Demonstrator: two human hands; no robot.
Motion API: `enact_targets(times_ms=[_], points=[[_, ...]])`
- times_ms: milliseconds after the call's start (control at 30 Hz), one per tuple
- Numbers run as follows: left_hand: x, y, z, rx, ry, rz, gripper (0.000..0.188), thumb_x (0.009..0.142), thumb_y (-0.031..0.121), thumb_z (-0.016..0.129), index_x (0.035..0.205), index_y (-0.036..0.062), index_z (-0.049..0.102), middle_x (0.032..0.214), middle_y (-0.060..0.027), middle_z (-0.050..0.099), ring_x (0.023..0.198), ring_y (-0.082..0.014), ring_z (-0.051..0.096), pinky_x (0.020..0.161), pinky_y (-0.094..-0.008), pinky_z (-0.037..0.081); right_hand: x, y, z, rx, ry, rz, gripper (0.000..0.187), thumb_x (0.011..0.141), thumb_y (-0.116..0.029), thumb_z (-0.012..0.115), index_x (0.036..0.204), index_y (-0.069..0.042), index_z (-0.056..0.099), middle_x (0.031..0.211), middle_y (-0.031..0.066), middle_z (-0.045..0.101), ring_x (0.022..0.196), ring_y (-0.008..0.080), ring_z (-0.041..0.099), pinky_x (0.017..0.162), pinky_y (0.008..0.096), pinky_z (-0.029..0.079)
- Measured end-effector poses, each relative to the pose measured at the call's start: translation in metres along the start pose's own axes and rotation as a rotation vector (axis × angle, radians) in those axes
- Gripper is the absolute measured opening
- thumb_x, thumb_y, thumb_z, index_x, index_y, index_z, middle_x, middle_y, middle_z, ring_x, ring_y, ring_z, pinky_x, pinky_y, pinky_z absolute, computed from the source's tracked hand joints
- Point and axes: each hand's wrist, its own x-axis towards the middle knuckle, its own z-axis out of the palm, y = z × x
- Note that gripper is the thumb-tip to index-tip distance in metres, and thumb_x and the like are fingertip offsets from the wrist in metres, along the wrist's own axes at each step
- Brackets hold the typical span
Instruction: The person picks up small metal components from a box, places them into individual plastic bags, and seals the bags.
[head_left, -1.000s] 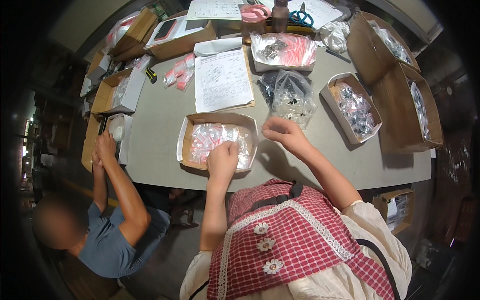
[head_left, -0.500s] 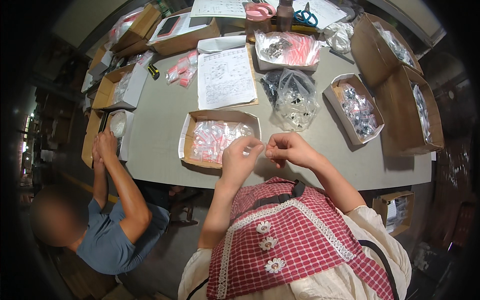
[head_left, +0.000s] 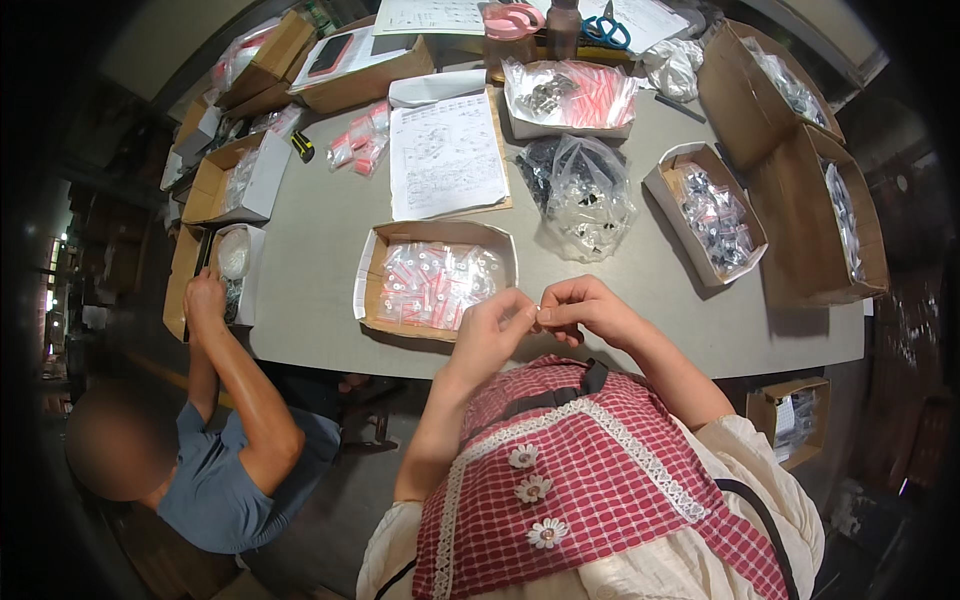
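My left hand (head_left: 492,338) and my right hand (head_left: 588,312) meet fingertip to fingertip above the table's near edge. Both are closed in a pinch, and what lies between them is too small and too hidden to name. Just left of and beyond my left hand stands an open cardboard box (head_left: 365,268). Inside it are many small clear zip bags (head_left: 430,280) with red strips and little white round pieces. Beyond my right hand, a clear plastic bag (head_left: 588,200) of small black pieces rests on the table, against a dark bag (head_left: 537,170).
A printed sheet (head_left: 448,155) lies past the near box. Farther back is a box of red-edged bags (head_left: 570,95). On the right stand a box of filled bags (head_left: 712,220) and tall cartons (head_left: 800,220). A co-worker (head_left: 240,440) sits at left, hands at a box (head_left: 250,290).
Both my hands have come slightly lower, toward me, and their fingertips have drawn together. The co-worker's hands have shifted a little at the left box.
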Motion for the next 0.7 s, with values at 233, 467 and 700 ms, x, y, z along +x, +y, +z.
enact_targets(times_ms=[233, 467, 700], points=[[0.000, -0.002, 0.016, 0.582, 0.271, 0.317, 0.010, 0.081, 0.010, 0.068, 0.080, 0.0011, 0.063, 0.073, -0.0109, 0.064, 0.064, -0.0131, 0.062, 0.056, -0.0289, 0.045, 0.005, 0.021, 0.003, -0.675, 0.488, -0.454, 0.015, 0.071, -0.014, 0.067, 0.071, -0.002, 0.059, 0.059, 0.0106, 0.055, 0.051, 0.0172, 0.053, 0.052, 0.0315, 0.043], [0.004, 0.004, 0.016, 0.181, 0.200, 0.081, 0.014, 0.094, 0.013, 0.062, 0.086, 0.0007, 0.065, 0.078, -0.0052, 0.069, 0.071, -0.0105, 0.063, 0.062, -0.0251, 0.047, -0.001, 0.016, -0.010, -0.235, 0.268, -0.247, 0.015, 0.091, -0.012, 0.064, 0.081, -0.002, 0.058, 0.074, 0.0005, 0.062, 0.063, 0.0069, 0.057, 0.056, 0.0221, 0.045], [0.006, -0.003, 0.006, -0.259, -0.104, -0.167, 0.012, 0.095, 0.011, 0.061, 0.089, 0.0008, 0.064, 0.078, -0.0017, 0.067, 0.072, -0.0061, 0.059, 0.066, -0.0207, 0.045, -0.012, 0.004, -0.005, -0.047, -0.011, -0.114, 0.017, 0.097, -0.015, 0.062, 0.085, -0.003, 0.061, 0.084, -0.0003, 0.064, 0.078, 0.0049, 0.056, 0.067, 0.0217, 0.045]])
